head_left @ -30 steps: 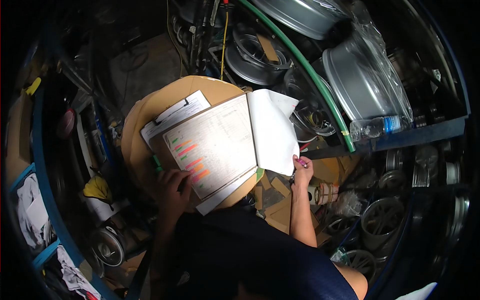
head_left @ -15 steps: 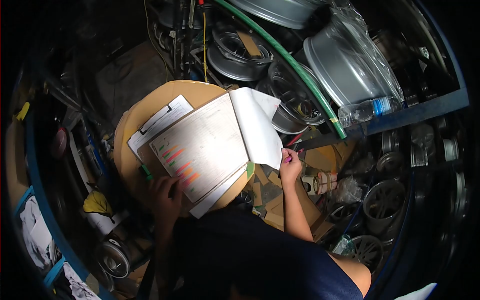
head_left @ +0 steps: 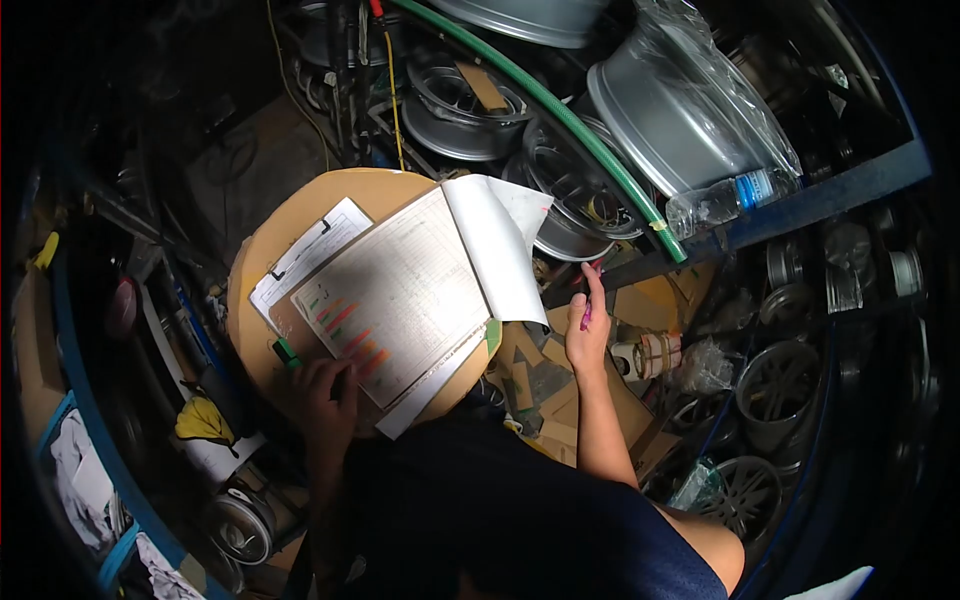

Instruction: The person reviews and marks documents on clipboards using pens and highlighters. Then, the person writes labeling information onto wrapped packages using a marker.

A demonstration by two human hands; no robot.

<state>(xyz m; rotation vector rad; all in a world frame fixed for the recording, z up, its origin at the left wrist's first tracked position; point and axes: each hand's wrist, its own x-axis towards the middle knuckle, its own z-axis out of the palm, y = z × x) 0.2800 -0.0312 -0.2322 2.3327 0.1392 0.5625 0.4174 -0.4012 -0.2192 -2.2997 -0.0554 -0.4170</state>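
A clipboard with a thick stack of printed sheets [head_left: 410, 260] lies tilted on a round cardboard disc [head_left: 400, 183]. The sheets carry orange, red and green highlighter strokes near their left edge. One white page [head_left: 492, 250] is folded over the right side, curling downward. My left hand [head_left: 328, 392], in shadow, rests at the lower left edge of the stack with fingers slightly apart. Close by is a green marker [head_left: 286, 352]. Right of the folded page, my right hand [head_left: 588, 335] holds a purple pen [head_left: 586, 316], its index finger stretched up, apart from the page.
A second clipboard [head_left: 312, 250] lies partly under the stack. Alloy wheels [head_left: 465, 110] and a large silver rim [head_left: 665, 115] fill the back. A green hose [head_left: 560, 110] crosses them. At the right are a plastic bottle [head_left: 720, 207] and a blue rack beam [head_left: 820, 200].
My right hand has let go of the folded page's edge and moved slightly right, its index finger now extended. My left hand has shifted slightly down the stack's edge. The view has shifted slightly.
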